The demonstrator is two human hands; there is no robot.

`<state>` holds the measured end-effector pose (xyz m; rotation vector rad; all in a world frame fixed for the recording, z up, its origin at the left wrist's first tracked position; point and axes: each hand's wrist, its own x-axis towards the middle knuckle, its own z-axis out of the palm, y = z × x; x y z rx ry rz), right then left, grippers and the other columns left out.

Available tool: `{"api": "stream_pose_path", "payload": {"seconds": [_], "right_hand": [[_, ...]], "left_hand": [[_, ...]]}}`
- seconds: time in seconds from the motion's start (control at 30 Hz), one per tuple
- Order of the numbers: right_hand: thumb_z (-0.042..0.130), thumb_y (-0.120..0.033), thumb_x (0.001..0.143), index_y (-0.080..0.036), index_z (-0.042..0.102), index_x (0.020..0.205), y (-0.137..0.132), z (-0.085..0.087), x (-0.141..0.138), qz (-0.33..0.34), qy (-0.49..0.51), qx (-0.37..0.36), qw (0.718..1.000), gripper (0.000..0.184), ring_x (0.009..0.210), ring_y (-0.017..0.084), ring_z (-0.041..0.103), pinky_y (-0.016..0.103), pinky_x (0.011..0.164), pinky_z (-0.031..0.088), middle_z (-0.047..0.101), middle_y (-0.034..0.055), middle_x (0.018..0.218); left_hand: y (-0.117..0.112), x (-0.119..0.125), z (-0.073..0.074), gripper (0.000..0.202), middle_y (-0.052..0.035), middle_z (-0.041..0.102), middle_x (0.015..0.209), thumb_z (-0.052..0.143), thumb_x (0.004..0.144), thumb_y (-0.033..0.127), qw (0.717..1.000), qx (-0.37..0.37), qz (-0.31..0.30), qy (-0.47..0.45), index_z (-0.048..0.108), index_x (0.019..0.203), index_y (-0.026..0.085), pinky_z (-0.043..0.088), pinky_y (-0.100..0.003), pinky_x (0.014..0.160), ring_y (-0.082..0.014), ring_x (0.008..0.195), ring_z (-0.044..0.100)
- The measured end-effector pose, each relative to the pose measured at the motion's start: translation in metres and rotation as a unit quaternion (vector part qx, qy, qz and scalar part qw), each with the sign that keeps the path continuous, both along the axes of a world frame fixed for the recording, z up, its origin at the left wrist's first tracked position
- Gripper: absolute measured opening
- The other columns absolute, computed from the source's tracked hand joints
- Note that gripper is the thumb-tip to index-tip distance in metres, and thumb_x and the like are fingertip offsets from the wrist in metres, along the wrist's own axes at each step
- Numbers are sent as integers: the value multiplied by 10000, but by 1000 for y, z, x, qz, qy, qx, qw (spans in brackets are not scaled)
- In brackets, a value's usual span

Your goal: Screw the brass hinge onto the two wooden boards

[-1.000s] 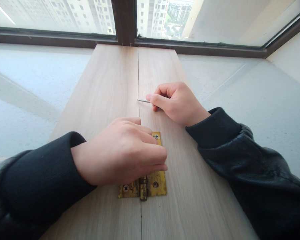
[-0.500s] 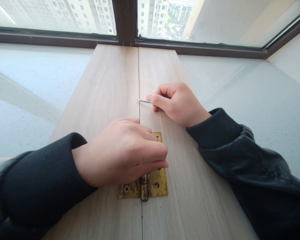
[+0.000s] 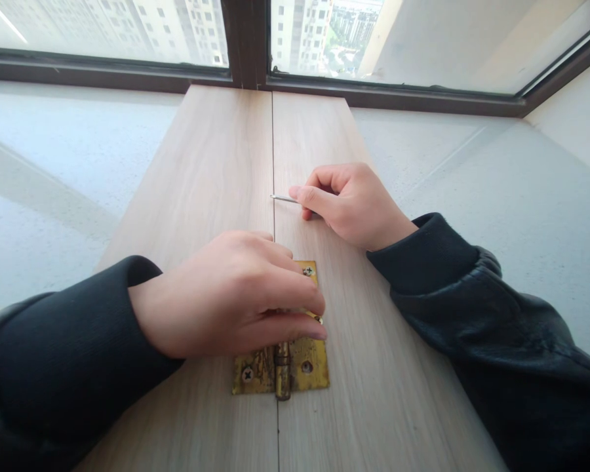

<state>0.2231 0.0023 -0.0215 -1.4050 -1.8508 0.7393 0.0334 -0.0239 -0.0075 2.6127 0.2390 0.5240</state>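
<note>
My left hand reaches over a worn brass hinge and covers much of it. A small screw shows between its thumb and forefinger tips, above the hinge's right leaf. The other fingers are bent. My right hand is closed beyond the hinge, pinching a slim silver screwdriver bit that points left across the seam. A cross-head screw sits in the right leaf's far corner and another cross-head screw in the left leaf's near corner. The right leaf's near hole has no screw.
Two pale wooden boards meet along a dark seam beneath the hinge. They lie on a white speckled sill, reaching the dark window frame. Tall buildings stand outside the glass.
My left hand has shifted slightly left, and its thumb and forefinger have parted a little, exposing the screw between them. My right hand is almost still with the bit.
</note>
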Motion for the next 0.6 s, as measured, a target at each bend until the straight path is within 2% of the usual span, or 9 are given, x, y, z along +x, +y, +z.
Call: {"api": "stream_pose_path", "payload": {"seconds": [0.17,0.4,0.6], "right_hand": [[631,-277,879,-170,571,581,-2,1,1,3,-4,-3,1000,322,552,119,490,310,560,373,605,2,598],[637,-273,881,-177,571,589,-2,2,2,7,3,-4,1000,314,564,130,504,321,560,382,614,11,610],[630,-262,879,-167,577,585,-1,1,2,4,6,2,1000,314,554,115,497,301,552,375,607,3,598]], "left_hand": [[1,-2,0,123,34,623,594,611,892,191,999,-31,-18,-1,696,804,184,350,-273,570,-89,550,539],[-1,-2,-1,119,30,628,598,619,886,196,996,-94,-8,-6,703,807,168,372,-240,554,-77,535,514],[-6,1,8,193,33,583,566,592,890,172,999,-33,-17,19,688,723,185,341,-301,641,-110,597,477]]}}
